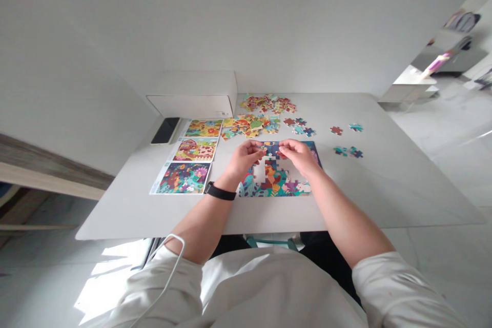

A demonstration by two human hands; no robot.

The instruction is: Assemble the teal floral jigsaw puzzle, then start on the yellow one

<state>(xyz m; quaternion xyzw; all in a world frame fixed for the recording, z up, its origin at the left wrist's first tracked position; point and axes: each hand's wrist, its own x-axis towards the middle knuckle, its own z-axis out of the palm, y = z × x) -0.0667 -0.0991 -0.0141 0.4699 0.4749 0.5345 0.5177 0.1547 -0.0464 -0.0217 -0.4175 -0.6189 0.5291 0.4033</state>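
Observation:
A partly assembled jigsaw puzzle (273,177) lies in front of me, dark blue and teal with animals and plants, with gaps showing the white table. At its top edge my left hand (248,156) is closed in a pinch on the left side of a dark blue puzzle piece (272,149). My right hand (298,155) pinches from the right, thumb and fingertips at the same piece. The fingers partly hide the puzzle's upper part, so whether the piece is seated cannot be told. A black band circles my left wrist.
Three picture sheets (184,178) lie at the left beside a phone (166,130). Behind stand a white box (190,106) and two heaps of loose pieces, one nearer (251,124) and one farther (269,103). Several loose pieces (348,152) are scattered at the right.

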